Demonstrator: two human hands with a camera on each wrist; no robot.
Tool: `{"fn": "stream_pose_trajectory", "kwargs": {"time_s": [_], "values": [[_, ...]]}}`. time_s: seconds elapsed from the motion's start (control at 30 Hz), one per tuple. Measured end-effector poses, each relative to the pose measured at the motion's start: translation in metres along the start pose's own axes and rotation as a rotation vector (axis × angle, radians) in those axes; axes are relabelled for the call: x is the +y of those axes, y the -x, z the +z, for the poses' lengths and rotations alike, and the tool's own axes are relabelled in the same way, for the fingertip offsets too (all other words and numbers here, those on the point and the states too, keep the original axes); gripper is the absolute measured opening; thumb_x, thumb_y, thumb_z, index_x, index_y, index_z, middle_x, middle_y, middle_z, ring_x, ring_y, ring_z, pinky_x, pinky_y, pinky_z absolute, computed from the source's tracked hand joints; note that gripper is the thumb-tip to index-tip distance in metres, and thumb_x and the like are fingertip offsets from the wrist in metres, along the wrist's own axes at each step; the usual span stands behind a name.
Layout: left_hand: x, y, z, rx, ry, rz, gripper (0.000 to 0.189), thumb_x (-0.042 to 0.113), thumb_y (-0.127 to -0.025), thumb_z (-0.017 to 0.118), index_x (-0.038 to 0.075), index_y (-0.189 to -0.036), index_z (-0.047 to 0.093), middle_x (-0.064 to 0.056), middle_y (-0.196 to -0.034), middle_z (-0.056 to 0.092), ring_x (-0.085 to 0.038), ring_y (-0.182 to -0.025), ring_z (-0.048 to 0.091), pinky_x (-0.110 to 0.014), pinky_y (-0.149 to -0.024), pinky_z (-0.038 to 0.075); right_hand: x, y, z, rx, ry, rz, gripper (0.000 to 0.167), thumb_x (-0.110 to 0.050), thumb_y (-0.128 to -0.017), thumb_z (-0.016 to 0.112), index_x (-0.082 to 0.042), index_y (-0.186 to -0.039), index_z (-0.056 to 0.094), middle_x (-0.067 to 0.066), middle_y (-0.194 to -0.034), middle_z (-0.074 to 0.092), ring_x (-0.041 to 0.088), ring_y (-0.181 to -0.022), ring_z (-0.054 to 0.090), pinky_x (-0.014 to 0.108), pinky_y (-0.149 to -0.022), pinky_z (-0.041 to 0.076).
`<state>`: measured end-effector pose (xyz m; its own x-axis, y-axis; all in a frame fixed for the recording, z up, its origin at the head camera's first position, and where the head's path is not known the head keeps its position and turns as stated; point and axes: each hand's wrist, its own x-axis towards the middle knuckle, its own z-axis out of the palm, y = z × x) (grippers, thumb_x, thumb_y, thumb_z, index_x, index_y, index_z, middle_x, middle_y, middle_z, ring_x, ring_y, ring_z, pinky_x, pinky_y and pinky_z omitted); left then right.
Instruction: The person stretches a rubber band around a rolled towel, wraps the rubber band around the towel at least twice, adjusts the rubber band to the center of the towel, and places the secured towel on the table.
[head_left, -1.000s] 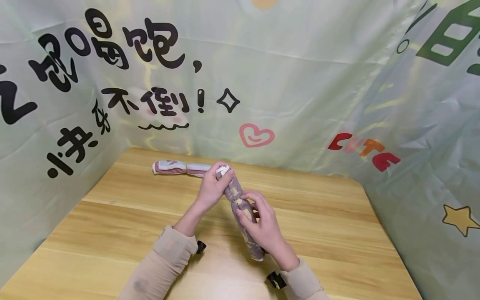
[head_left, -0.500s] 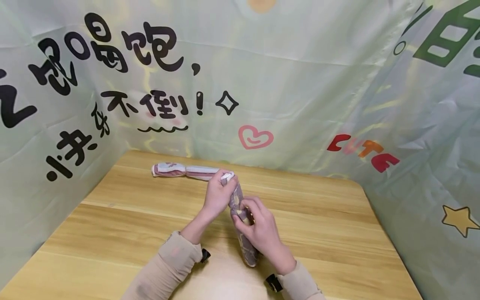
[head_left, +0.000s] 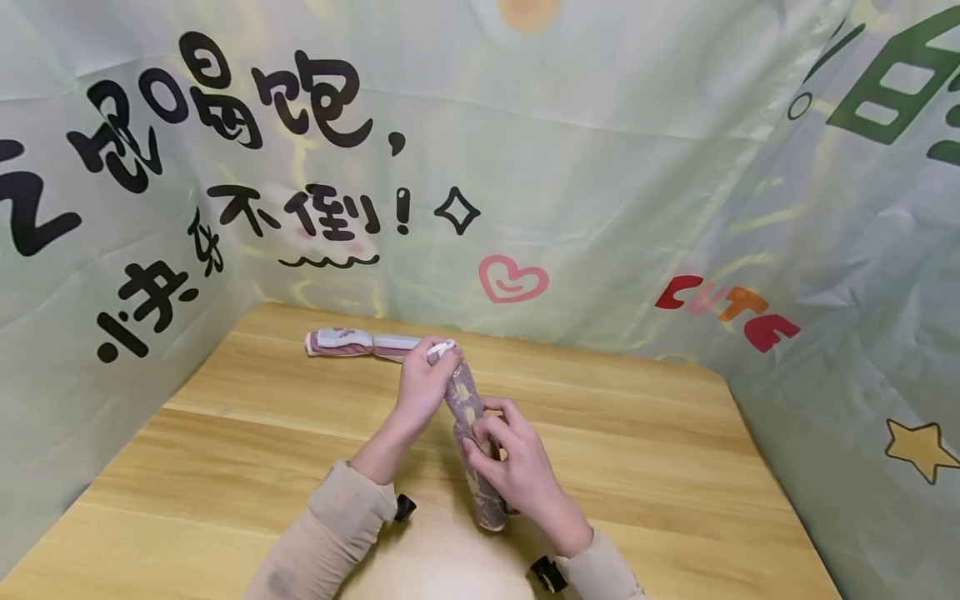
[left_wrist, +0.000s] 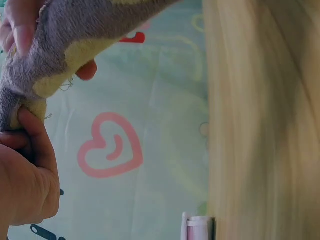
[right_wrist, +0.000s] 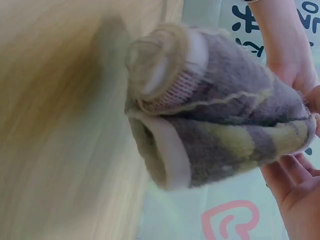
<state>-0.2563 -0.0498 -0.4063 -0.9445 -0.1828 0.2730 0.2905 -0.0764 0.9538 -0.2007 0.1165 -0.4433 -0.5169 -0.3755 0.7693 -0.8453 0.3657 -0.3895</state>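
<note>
A rolled towel [head_left: 486, 502], purple-grey with yellow patches, slants in the air above the table. My left hand [head_left: 422, 385] grips its upper end, where a white edge shows by the thumb. Halfway down, my right hand [head_left: 525, 468] has its fingers curled against the roll, thumb and fingertips on the cloth; whether they pinch a band there is hidden. In the right wrist view the lower end of the towel [right_wrist: 220, 145] shows coiled layers and a white hem. From the left wrist view, the left hand [left_wrist: 27, 182] pinches the towel's end.
A second rolled towel [head_left: 341, 340], white and pink with a narrowed middle, lies at the back left of the wooden table [head_left: 637, 450], partly behind the left hand. Printed cloth [head_left: 622, 208] hangs around the table. Small black devices [head_left: 550, 573] sit at both wrists.
The towel's lower end has swung slightly left and down. The right hand has dropped a little along it, and the narrow waist seen a second ago is less distinct.
</note>
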Motion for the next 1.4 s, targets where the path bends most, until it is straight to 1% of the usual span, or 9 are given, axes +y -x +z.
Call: {"fn": "stream_pose_trajectory", "kwargs": {"time_s": [0.17,0.4,0.5,0.63,0.73,0.83,0.97,1.2,1.4], "values": [[0.001,0.0,0.001,-0.002,-0.028,0.01,0.012,0.009,-0.095,0.066,-0.003,-0.099,0.066,-0.006,-0.084,0.065,-0.012,-0.065,0.06,-0.023,-0.054,0.053,0.001,0.002,-0.002,-0.036,-0.014,0.064,0.028,-0.003,-0.085,0.08,-0.01,-0.097,0.057,0.012,-0.119,0.063,0.016,-0.075,0.064,0.015,-0.057,0.053],[-0.002,-0.001,-0.003,-0.081,-0.017,-0.017,0.02,0.018,-0.102,0.064,0.0,-0.11,0.063,-0.007,-0.089,0.061,-0.014,-0.068,0.058,-0.023,-0.055,0.051,-0.001,0.003,-0.008,-0.133,-0.01,0.227,0.061,-0.008,-0.08,0.089,-0.004,-0.124,0.048,0.011,-0.1,0.065,0.018,-0.071,0.066,0.017,-0.055,0.054],[-0.003,-0.003,-0.006,-0.181,0.007,0.02,0.026,0.021,-0.104,0.061,-0.002,-0.117,0.06,-0.01,-0.096,0.06,-0.014,-0.072,0.059,-0.025,-0.058,0.053,-0.003,0.001,-0.012,-0.147,-0.163,0.372,0.057,0.003,-0.083,0.079,-0.007,-0.127,0.044,0.013,-0.099,0.066,0.016,-0.072,0.067,0.024,-0.053,0.057],[-0.002,-0.005,-0.012,-0.294,0.107,0.096,0.037,0.019,-0.103,0.056,-0.007,-0.13,0.055,-0.01,-0.1,0.06,-0.013,-0.071,0.058,-0.025,-0.055,0.052,-0.006,-0.002,-0.021,-0.131,-0.419,0.518,0.052,0.01,-0.086,0.066,-0.005,-0.128,0.039,0.021,-0.118,0.063,0.021,-0.086,0.071,0.034,-0.06,0.062],[-0.001,-0.006,-0.016,-0.372,0.156,0.161,0.043,0.016,-0.103,0.054,-0.005,-0.14,0.051,-0.014,-0.106,0.062,-0.013,-0.074,0.06,-0.025,-0.054,0.052,-0.007,-0.003,-0.026,-0.152,-0.534,0.518,0.05,0.012,-0.087,0.058,0.001,-0.129,0.034,0.03,-0.131,0.057,0.023,-0.095,0.071,0.035,-0.067,0.062],[0.0,-0.006,-0.019,-0.399,0.109,0.229,0.038,0.014,-0.104,0.054,-0.002,-0.138,0.056,-0.016,-0.108,0.062,-0.012,-0.075,0.059,-0.024,-0.055,0.05,-0.006,-0.002,-0.028,-0.211,-0.586,0.475,0.049,0.013,-0.089,0.053,0.004,-0.132,0.031,0.035,-0.136,0.053,0.022,-0.096,0.071,0.037,-0.07,0.063],[0.0,-0.005,-0.017,-0.327,0.022,0.245,0.023,0.012,-0.104,0.058,-0.006,-0.118,0.063,-0.008,-0.093,0.061,-0.01,-0.065,0.054,-0.024,-0.054,0.048,-0.006,-0.002,-0.026,-0.24,-0.535,0.471,0.049,0.007,-0.096,0.059,0.001,-0.137,0.033,0.03,-0.134,0.057,0.021,-0.094,0.07,0.036,-0.071,0.062],[-0.002,-0.003,-0.011,-0.115,-0.056,0.164,0.018,0.016,-0.104,0.062,-0.002,-0.106,0.064,-0.002,-0.079,0.055,-0.009,-0.063,0.05,-0.022,-0.053,0.046,-0.006,0.0,-0.016,-0.141,-0.275,0.409,0.052,-0.011,-0.091,0.079,-0.01,-0.134,0.05,0.012,-0.111,0.065,0.012,-0.078,0.067,0.029,-0.056,0.059],[-0.004,-0.001,-0.007,-0.052,-0.108,0.158,0.019,0.019,-0.105,0.063,0.0,-0.103,0.065,-0.002,-0.076,0.055,-0.01,-0.06,0.049,-0.022,-0.05,0.044,-0.004,0.001,-0.012,-0.105,-0.138,0.328,0.046,-0.011,-0.09,0.079,-0.011,-0.129,0.054,0.006,-0.098,0.067,0.006,-0.072,0.064,0.023,-0.051,0.056]]}}
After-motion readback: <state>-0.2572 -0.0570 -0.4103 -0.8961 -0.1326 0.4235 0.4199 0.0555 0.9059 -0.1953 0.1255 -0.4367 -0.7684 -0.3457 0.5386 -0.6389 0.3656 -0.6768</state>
